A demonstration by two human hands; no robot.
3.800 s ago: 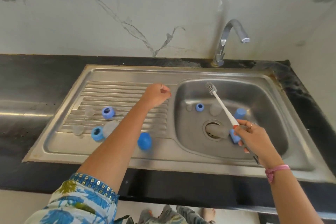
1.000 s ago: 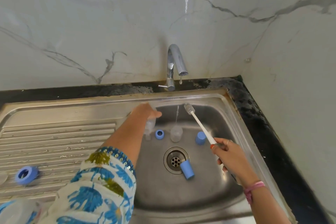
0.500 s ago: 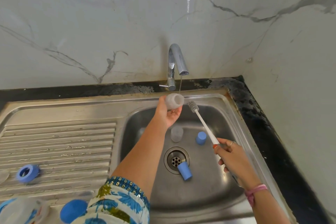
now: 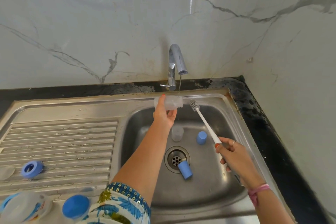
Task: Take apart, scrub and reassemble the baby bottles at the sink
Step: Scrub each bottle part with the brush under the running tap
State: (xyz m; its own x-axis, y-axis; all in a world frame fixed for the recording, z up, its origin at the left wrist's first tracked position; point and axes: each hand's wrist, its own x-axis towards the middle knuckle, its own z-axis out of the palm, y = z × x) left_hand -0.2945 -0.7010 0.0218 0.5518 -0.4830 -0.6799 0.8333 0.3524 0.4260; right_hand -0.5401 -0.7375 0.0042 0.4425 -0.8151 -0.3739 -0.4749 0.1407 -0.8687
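Under the tap, left fingers gripping clear bottle, right fingers gripping brush

one head-worn view (wide-angle) looks forward and down, close over the sink toward the wall.

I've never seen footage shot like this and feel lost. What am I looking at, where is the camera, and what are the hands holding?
There is no machine here. The camera sits on a person's head, looking down at their own two arms over a steel sink. The left hand holds a clear baby bottle sideways under a thin stream from the tap. The right hand grips a white bottle brush, its bristles just beside the bottle's mouth. In the basin lie two blue caps and a small clear piece. On the ribbed drainboard rests a blue ring.
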